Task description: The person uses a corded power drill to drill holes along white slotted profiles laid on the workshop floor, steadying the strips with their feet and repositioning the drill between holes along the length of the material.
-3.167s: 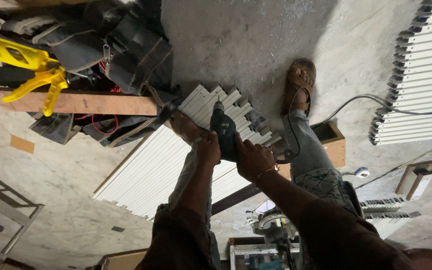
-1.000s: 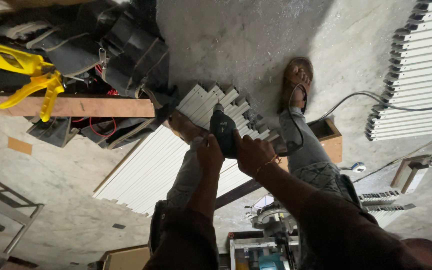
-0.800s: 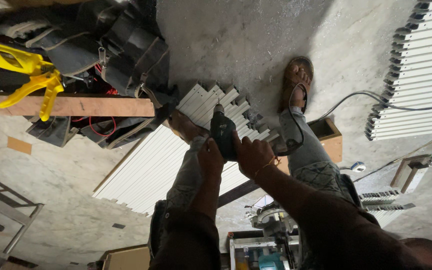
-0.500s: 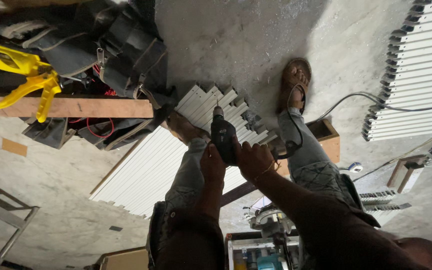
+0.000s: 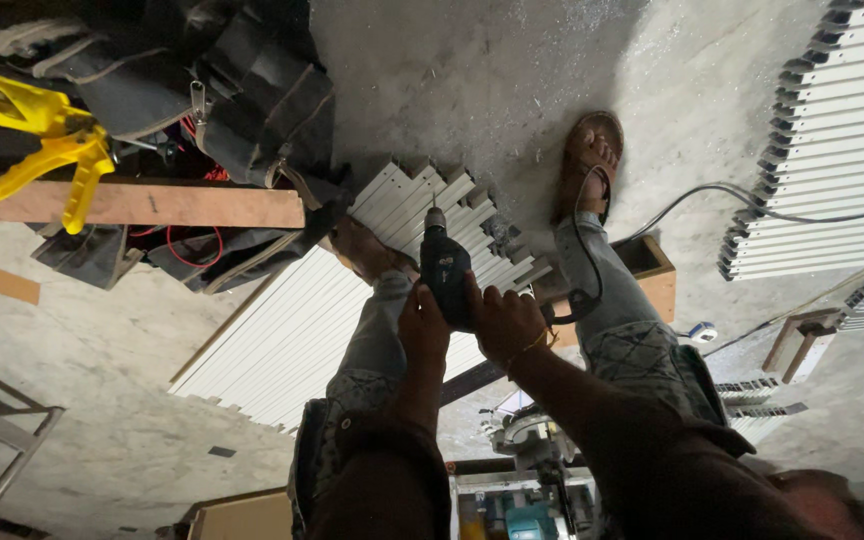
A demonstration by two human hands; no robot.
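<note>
A dark power drill (image 5: 445, 270) points its bit down at the end of a stack of white ribbed panels (image 5: 302, 330) lying on the concrete floor. My left hand (image 5: 422, 330) wraps the drill's body from the left. My right hand (image 5: 502, 320), with a thin band at the wrist, grips it from the right. One foot (image 5: 362, 250) rests on the panels just left of the drill. My other foot, in a brown sandal (image 5: 587, 165), stands on bare floor to the right. The drill's black cable (image 5: 582, 290) loops over that leg.
A wooden beam (image 5: 142, 203) with a yellow clamp (image 5: 42, 140) and dark tool bags (image 5: 242, 90) lies at the upper left. More white panels (image 5: 832, 150) are stacked at the right, beside a wooden box (image 5: 652, 275). A saw (image 5: 527, 440) sits below, and a metal frame (image 5: 2, 450) stands at the lower left.
Both hands stay on the drill over the panel ends. The view has shifted slightly; the drill has hardly moved.
</note>
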